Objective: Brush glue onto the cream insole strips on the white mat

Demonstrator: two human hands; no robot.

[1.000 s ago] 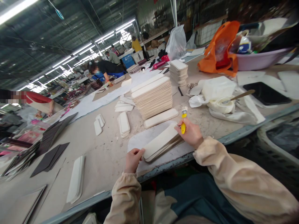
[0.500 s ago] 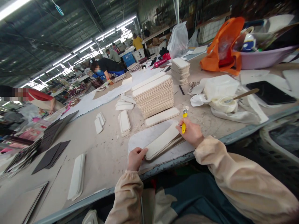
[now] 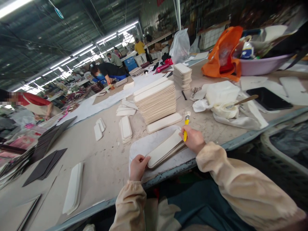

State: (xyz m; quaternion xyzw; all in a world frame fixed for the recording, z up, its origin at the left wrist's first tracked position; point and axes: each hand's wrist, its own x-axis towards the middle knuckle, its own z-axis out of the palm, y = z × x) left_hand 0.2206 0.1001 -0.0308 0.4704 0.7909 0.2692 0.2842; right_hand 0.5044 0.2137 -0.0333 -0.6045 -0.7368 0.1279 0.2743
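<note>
While we pinch the near end of the small stack of cream panels (image 3: 166, 148) with our left hand (image 3: 137, 166), our right hand (image 3: 193, 140) steadies the far end and is also closed around a yellow-handled brush (image 3: 185, 125). That stack sits on a white board (image 3: 154, 147) at the table edge (image 3: 168, 173). We judge the panels light, stiff and flat, likely smooth, so loose layers may slide and fan out. Best grip looks like both short ends, thumbs on top, squeezing the layers together. The tall stack (image 3: 156, 101) just behind stays untouched.
</note>
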